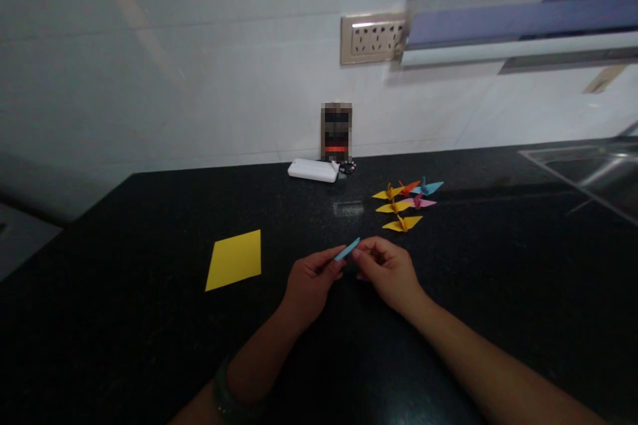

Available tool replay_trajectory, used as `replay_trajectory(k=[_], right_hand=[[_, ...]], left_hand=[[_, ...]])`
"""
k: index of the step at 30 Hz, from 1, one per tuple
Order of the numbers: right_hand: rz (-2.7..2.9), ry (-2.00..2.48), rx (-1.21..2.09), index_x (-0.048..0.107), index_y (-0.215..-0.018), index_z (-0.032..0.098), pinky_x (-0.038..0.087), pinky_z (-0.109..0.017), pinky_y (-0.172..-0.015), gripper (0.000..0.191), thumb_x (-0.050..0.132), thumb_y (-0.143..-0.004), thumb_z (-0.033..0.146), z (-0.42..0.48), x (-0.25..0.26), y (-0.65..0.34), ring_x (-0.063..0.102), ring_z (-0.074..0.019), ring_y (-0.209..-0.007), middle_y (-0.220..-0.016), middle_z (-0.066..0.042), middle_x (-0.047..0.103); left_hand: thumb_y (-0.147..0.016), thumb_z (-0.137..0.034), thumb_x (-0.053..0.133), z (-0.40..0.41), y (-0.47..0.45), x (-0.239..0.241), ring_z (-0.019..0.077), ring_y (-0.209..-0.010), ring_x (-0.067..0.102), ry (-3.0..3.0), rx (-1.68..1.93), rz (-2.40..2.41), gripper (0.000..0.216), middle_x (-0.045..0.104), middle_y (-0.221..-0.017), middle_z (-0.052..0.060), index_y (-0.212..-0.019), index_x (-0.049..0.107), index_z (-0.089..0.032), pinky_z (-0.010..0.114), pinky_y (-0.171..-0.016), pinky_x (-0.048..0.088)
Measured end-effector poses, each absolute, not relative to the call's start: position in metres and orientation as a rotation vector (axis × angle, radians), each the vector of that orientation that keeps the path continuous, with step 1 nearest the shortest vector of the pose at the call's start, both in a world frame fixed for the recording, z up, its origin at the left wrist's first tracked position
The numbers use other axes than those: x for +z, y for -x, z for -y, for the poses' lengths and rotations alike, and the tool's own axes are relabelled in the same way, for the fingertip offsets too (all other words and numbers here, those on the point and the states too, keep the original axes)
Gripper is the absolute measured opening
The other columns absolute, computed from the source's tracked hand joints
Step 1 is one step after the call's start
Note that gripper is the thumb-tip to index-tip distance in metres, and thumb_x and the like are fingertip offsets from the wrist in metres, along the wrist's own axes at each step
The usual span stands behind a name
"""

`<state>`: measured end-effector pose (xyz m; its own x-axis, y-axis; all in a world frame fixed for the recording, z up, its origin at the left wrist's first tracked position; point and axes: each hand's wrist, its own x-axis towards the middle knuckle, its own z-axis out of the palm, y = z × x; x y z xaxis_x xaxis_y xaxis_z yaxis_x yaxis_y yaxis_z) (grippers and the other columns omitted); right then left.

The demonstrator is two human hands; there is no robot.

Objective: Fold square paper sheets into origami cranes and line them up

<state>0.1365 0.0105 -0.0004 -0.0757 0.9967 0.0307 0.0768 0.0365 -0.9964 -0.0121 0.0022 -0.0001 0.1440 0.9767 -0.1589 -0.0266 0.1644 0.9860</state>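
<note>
A narrow strip of folded blue paper (347, 250) is held just above the black countertop. My left hand (310, 282) pinches its lower left end between thumb and fingers. At the upper right end, the thumb and fingertips of my right hand (391, 270) close on the paper's edge. Beyond my right hand stand several folded paper cranes: yellow ones (403, 224), a pink one (419, 202), an orange one (407, 187) and a blue one (426, 187). A flat sheet of yellow paper (235, 260) lies to the left of my left hand.
A white power bank (313, 170) with a beaded strap lies at the back, before a blurred box-like item (336, 131) against the tiled wall. A socket panel (375, 38) and a blue-purple blind (523, 3) are above. A metal sink (588, 169) is at the right.
</note>
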Motion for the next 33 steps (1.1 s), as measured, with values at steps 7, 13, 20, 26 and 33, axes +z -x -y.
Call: replay_trajectory(k=[7,13,20,26,33], right_hand=[[1.096,1.152,1.473,0.062,-0.075,0.014,0.045,-0.02,-0.047,0.024,0.063,-0.069,0.036,-0.013,0.004,-0.136,0.057,-0.0096,-0.053,-0.061,-0.001,0.062],[0.881,1.042,1.624,0.06,-0.073,0.015,0.045,-0.017,-0.046,0.018,0.066,-0.066,0.031,-0.011,0.006,-0.135,0.059,-0.009,-0.054,-0.064,0.0,0.063],[0.886,1.08,1.593,0.06,-0.068,0.015,0.045,-0.018,-0.05,0.013,0.064,-0.066,0.027,-0.011,0.005,-0.133,0.058,-0.0092,-0.057,-0.063,0.0,0.063],[1.328,1.135,1.28,0.062,-0.065,0.016,0.044,-0.024,-0.056,0.005,0.06,-0.066,0.02,-0.008,0.0,-0.131,0.054,-0.0107,-0.057,-0.062,0.0,0.059],[1.662,1.019,0.949,0.06,-0.067,0.018,0.046,-0.026,-0.064,0.009,0.053,-0.072,0.014,-0.004,-0.001,-0.13,0.056,-0.0132,-0.069,-0.074,-0.004,0.058]], left_hand=[[-0.077,-0.028,0.054,-0.002,0.015,-0.003,0.019,-0.091,0.06,-1.408,1.018,-1.207,0.029,0.067,-0.101,0.003,-0.104,0.063,-0.023,0.033,-0.083,0.045],[-0.076,-0.025,0.054,0.0,0.014,0.002,0.0187,-0.096,0.059,-1.433,1.024,-1.187,0.028,0.067,-0.101,0.003,-0.102,0.063,-0.021,0.033,-0.088,0.042],[-0.07,-0.019,0.059,0.001,0.008,0.005,0.0188,-0.087,0.062,-1.222,0.994,-1.108,0.033,0.068,-0.094,0.006,-0.103,0.061,-0.016,0.031,-0.08,0.047],[-0.067,-0.028,0.064,0.0,0.006,0.008,0.0198,-0.085,0.062,-1.143,0.978,-1.095,0.033,0.068,-0.093,0.006,-0.098,0.063,-0.015,0.033,-0.079,0.047],[-0.069,-0.034,0.062,-0.001,0.009,0.001,0.0206,-0.087,0.06,-1.038,0.996,-1.117,0.034,0.067,-0.092,0.007,-0.097,0.063,-0.015,0.034,-0.078,0.047]])
